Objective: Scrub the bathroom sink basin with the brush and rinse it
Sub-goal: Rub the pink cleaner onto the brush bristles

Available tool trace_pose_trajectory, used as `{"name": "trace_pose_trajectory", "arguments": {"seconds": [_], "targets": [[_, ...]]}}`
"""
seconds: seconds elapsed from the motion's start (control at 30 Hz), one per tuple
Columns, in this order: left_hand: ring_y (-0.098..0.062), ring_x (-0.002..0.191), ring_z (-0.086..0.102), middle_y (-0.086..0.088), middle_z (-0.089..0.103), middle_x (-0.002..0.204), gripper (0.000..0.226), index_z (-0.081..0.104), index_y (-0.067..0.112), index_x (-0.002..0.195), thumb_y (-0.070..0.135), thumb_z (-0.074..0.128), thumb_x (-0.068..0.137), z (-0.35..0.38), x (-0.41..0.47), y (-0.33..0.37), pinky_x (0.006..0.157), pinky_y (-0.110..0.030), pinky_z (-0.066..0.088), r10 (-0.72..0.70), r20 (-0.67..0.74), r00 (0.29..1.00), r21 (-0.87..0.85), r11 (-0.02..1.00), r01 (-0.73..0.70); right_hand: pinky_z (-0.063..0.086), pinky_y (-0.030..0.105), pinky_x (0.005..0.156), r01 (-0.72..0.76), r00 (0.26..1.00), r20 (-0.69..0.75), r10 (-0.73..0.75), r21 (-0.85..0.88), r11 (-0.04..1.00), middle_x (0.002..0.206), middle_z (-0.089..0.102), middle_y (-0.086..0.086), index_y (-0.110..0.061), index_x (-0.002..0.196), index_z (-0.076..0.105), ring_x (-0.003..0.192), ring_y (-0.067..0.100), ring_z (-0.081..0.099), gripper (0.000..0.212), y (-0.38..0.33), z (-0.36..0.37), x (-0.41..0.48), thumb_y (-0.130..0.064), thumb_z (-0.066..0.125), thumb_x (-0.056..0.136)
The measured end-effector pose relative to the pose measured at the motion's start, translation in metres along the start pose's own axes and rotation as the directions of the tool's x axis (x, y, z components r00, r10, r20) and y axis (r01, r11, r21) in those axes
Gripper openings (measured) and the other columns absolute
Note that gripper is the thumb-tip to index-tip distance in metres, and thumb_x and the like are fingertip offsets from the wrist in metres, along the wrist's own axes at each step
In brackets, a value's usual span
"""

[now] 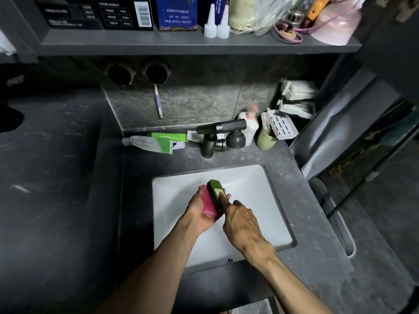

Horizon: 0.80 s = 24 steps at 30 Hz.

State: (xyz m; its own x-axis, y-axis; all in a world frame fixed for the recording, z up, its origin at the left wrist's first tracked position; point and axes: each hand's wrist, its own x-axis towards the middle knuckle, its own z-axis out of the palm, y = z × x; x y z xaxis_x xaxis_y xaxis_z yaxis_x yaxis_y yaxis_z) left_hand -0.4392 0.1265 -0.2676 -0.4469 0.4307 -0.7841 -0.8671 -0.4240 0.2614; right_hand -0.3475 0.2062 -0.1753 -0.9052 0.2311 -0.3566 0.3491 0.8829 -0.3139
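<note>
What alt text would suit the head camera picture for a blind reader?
Over a white sink basin, a person's left hand holds a pink block while the right hand presses a green brush against it. A dark faucet, toothpaste tubes and a green cup sit behind.

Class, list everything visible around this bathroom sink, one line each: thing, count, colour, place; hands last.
sink basin: one, white, set in the grey countertop
brush: one, green back, dark bristles, over the basin against the pink block
pink block: one, pink, over the basin
faucet: one, dark grey, behind the basin
toothpaste tubes: at least two, white and green, lying left of the faucet
cup: one, pale green, right of the faucet
pump bottle: one, white with pink top, behind the faucet
toothbrush: one, purple, hanging on the wall
shelf: one, grey, above, holding boxes
left hand: one, holds the pink block
right hand: one, grips the brush
</note>
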Motion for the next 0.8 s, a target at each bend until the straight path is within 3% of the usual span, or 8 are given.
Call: {"name": "trace_pose_trajectory", "arguments": {"seconds": [0.07,0.17,0.27,0.37,0.53,0.67,0.8], "targets": [[-0.035,0.100,0.071,-0.017,0.072,0.111,0.048,0.061,0.011,0.131,0.047,0.040,0.107,0.001,-0.002,0.009,0.089,-0.049,0.054,0.022,-0.001,1.000,-0.028,0.999,-0.022,0.038,0.032,0.072,0.031,1.000,0.003,-0.031,-0.034,0.999,0.091,0.047,0.002,-0.036,0.150,0.028,0.077,0.031,0.048,0.068,0.003,-0.009,-0.009,-0.005,0.029,0.089],[-0.040,0.105,0.070,-0.016,0.068,0.125,0.045,0.063,0.018,0.126,0.049,0.037,0.107,0.003,-0.004,0.014,0.088,-0.048,0.053,0.034,0.037,0.999,0.015,0.999,-0.035,0.041,0.031,0.073,0.094,0.995,0.045,-0.093,-0.026,0.995,0.104,0.059,0.005,-0.030,0.139,0.043,0.093,0.031,0.060,0.051,-0.003,-0.014,-0.031,-0.011,0.032,0.093],[-0.039,0.099,0.071,-0.017,0.069,0.121,0.063,0.065,0.017,0.127,0.062,0.026,0.105,0.014,-0.009,0.002,0.089,-0.047,0.053,-0.021,0.043,0.999,0.065,0.998,0.018,0.046,0.036,0.083,0.044,0.998,0.035,-0.043,-0.032,0.999,0.113,0.058,0.009,-0.032,0.146,0.031,0.099,0.034,0.060,0.062,-0.006,-0.011,-0.024,-0.005,0.033,0.090],[-0.034,0.098,0.072,-0.017,0.072,0.112,0.072,0.062,0.017,0.130,0.070,0.022,0.101,0.013,-0.010,-0.015,0.098,-0.045,0.051,-0.078,0.047,0.996,0.060,0.995,0.075,0.048,0.039,0.088,-0.027,1.000,0.011,0.027,-0.048,0.998,0.112,0.055,0.009,-0.031,0.143,0.032,0.096,0.034,0.060,0.054,0.001,-0.006,0.004,-0.013,0.034,0.093],[-0.034,0.077,0.076,-0.016,0.076,0.105,0.070,0.062,0.016,0.133,0.065,0.022,0.104,0.014,-0.012,-0.016,0.073,-0.042,0.060,-0.071,0.036,0.997,0.086,0.994,0.067,0.047,0.037,0.089,-0.098,0.993,-0.072,0.095,-0.041,0.994,0.105,0.055,0.005,-0.030,0.137,0.042,0.097,0.034,0.061,0.042,0.019,-0.018,0.015,-0.018,0.031,0.098],[-0.042,0.096,0.073,-0.021,0.071,0.121,0.071,0.060,0.015,0.138,0.068,0.028,0.102,0.014,-0.004,-0.004,0.094,-0.055,0.054,-0.039,0.030,0.999,0.053,0.998,0.037,0.046,0.035,0.083,-0.052,0.998,-0.050,0.048,-0.076,0.996,0.101,0.056,0.004,-0.035,0.138,0.042,0.099,0.033,0.061,0.049,0.024,-0.034,-0.009,-0.016,0.034,0.093],[-0.050,0.112,0.066,-0.017,0.070,0.126,0.068,0.059,0.017,0.133,0.067,0.025,0.103,0.023,-0.005,-0.005,0.097,-0.058,0.049,-0.031,0.053,0.998,0.076,0.997,0.027,0.047,0.037,0.088,-0.011,0.998,0.055,0.015,-0.069,0.998,0.119,0.058,0.010,-0.031,0.144,0.036,0.105,0.035,0.060,0.054,0.005,-0.020,-0.022,-0.009,0.035,0.094]]}}
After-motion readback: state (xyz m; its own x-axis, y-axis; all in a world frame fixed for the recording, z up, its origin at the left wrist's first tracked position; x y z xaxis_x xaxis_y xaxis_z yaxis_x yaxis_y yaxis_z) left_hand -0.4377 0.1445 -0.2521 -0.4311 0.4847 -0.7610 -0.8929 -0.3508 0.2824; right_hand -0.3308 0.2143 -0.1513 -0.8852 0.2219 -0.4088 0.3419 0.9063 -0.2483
